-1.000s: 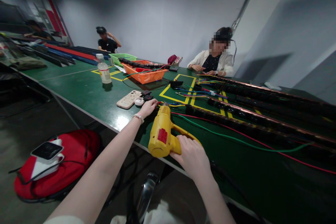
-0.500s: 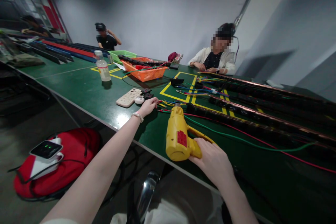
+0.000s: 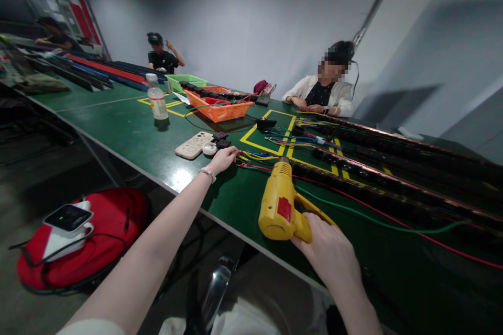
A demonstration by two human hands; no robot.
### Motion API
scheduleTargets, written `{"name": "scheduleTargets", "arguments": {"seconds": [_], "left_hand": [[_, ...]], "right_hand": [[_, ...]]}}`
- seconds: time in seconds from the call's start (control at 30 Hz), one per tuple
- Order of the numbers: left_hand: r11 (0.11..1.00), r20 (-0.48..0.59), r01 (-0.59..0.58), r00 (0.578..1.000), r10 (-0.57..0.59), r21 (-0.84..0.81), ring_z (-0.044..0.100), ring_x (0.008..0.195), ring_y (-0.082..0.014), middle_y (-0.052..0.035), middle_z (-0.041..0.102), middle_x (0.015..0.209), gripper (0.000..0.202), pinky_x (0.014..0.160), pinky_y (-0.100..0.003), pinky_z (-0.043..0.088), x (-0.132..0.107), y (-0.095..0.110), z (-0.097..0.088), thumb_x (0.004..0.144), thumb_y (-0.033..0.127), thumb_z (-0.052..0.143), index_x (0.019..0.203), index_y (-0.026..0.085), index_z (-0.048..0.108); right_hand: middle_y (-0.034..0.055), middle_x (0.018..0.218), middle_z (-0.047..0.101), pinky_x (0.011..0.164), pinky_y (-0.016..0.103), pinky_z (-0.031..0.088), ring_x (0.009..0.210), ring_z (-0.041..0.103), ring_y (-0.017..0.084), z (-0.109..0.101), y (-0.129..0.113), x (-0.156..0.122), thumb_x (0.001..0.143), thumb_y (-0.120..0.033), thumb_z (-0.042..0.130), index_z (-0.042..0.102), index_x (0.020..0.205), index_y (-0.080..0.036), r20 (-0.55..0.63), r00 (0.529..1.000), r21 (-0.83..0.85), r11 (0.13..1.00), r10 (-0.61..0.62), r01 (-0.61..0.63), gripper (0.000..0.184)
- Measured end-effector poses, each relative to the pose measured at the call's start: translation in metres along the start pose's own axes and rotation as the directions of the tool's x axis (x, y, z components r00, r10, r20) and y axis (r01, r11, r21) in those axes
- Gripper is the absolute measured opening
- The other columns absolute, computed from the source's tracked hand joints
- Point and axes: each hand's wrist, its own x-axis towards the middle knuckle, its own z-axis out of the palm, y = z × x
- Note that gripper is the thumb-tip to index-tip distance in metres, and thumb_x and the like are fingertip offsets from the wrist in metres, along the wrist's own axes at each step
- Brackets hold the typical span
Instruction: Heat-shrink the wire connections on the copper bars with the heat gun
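Observation:
My right hand point(image 3: 328, 241) is wrapped round the handle of a yellow heat gun point(image 3: 277, 204), whose nozzle points away from me at a black-sleeved wire harness point(image 3: 334, 174). Coloured wires point(image 3: 257, 157), yellow, blue and red, come out of the harness's left end. At their tips my left hand point(image 3: 225, 159) is closed in a pinch on the wire ends; the fingertips are partly hidden. A green wire point(image 3: 353, 210) and a red wire point(image 3: 396, 226) run along the table to the right of the heat gun. Beside my left hand lie small black connectors point(image 3: 222, 141).
On the green table point(image 3: 129, 141) are a phone point(image 3: 194, 145), a white round case point(image 3: 209, 148), a bottle point(image 3: 157, 102), an orange basket point(image 3: 220, 111) and a green basket point(image 3: 184, 81). More harnesses point(image 3: 393, 178) lie at right. A co-worker point(image 3: 322, 89) sits opposite. A red bag point(image 3: 118, 230) is at lower left.
The heat gun in my right hand has moved right, its nozzle shifting from the loose wires toward the harness's sleeved end. My left hand stays at the wire ends.

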Motion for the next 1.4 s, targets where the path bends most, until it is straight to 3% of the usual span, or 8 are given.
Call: {"name": "scheduleTargets", "arguments": {"seconds": [0.37,0.47,0.77,1.07,1.4], "left_hand": [[0.995,-0.001,0.094,0.996,-0.094,0.010,0.053,0.067,-0.0138,-0.0003,0.057,0.066,0.025,0.067,-0.025,0.038,-0.006,0.020,-0.005,0.082,0.029,0.035,0.070,0.018,0.054],[0.996,0.007,0.088,0.996,-0.088,0.014,0.052,0.066,-0.0142,-0.0008,0.056,0.065,0.030,0.066,-0.025,0.037,-0.007,0.024,-0.006,0.084,0.036,0.035,0.068,0.018,0.053],[0.996,0.017,0.048,0.999,-0.049,0.075,0.054,0.073,-0.0155,-0.0038,0.065,0.079,0.042,0.066,-0.024,0.039,-0.004,0.017,-0.002,0.087,0.048,0.035,0.075,0.016,0.060],[0.997,0.022,0.011,1.000,-0.013,0.075,0.053,0.070,-0.0151,-0.0045,0.066,0.079,0.042,0.062,-0.024,0.037,-0.006,0.019,-0.005,0.088,0.044,0.036,0.080,0.014,0.065],[0.999,0.035,-0.003,0.999,0.001,0.054,0.050,0.064,-0.0139,-0.0031,0.062,0.070,0.041,0.060,-0.024,0.035,-0.007,0.018,-0.005,0.087,0.044,0.038,0.077,0.014,0.064]], "right_hand": [[0.0019,0.081,0.063,0.067,0.031,0.038,0.072,0.060,0.019,0.002,-0.035,0.016,0.070,-0.040,0.074,0.053,0.095,-0.016,0.022,1.000,0.050,0.999,-0.004,0.003,0.041],[0.0023,0.082,0.063,0.067,0.031,0.038,0.073,0.060,0.020,0.002,-0.047,0.023,0.070,-0.041,0.075,0.053,0.097,-0.016,0.036,0.999,0.080,0.997,-0.011,0.008,0.042],[0.0024,0.082,0.062,0.069,0.033,0.039,0.075,0.060,0.020,0.004,-0.068,0.035,0.072,-0.044,0.073,0.055,0.098,-0.015,0.068,0.998,0.141,0.990,-0.003,-0.007,0.043],[0.0022,0.085,0.063,0.070,0.032,0.039,0.077,0.060,0.020,0.006,-0.063,0.033,0.071,-0.043,0.073,0.054,0.100,-0.016,0.071,0.997,0.161,0.987,-0.026,0.014,0.044],[0.0011,0.083,0.063,0.070,0.031,0.038,0.075,0.060,0.019,0.004,-0.030,0.021,0.071,-0.043,0.074,0.053,0.098,-0.017,0.044,0.998,0.108,0.994,-0.039,0.034,0.043]]}}
